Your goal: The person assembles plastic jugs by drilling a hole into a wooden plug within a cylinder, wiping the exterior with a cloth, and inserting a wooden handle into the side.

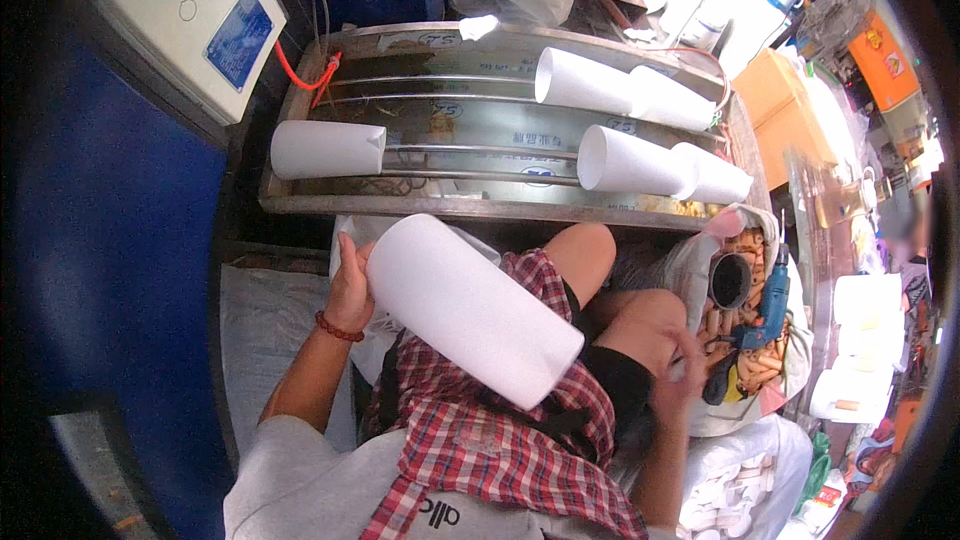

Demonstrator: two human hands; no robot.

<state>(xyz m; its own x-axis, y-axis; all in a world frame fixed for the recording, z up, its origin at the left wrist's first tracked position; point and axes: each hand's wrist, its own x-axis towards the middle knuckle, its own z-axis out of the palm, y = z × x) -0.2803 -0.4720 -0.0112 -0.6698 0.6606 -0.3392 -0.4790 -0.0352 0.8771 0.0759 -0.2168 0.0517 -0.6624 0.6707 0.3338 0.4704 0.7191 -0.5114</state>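
- Red plaid apron (500,440) and grey shirt (290,480) lie nearest, covering the person's torso and part of the lap.
- Long shallow tray (450,208) crosses beyond the knees, with pairs of thin metal rods (450,151) running along it.
- Pale sack (740,420) stands by the person's right knee (640,325), its mouth open on a heap of tan pegs (762,370).
- Large white tube (470,308) slants above the lap, its upper end to the left and its lower end pointing down to the right; this is the thing being held.
- Smaller-looking white tubes sit on the rods: a single one (330,148) at the left, and two end-to-end pairs (635,160) at the right.
- Blue drill (774,302) rests on the pegs.
- Left hand (350,288) grasps the large tube at its upper-left end, thumb raised beside the rim; whether the other fingers are behind or inside it cannot be told.
- Right hand (682,372) is released, blurred, fingers loosely parted, between the knee and the sack; whether it touches either is unclear.
- Dark round cup (712,280) is set among the pegs.
- Reddish bead bracelet (340,328) circles the left wrist.
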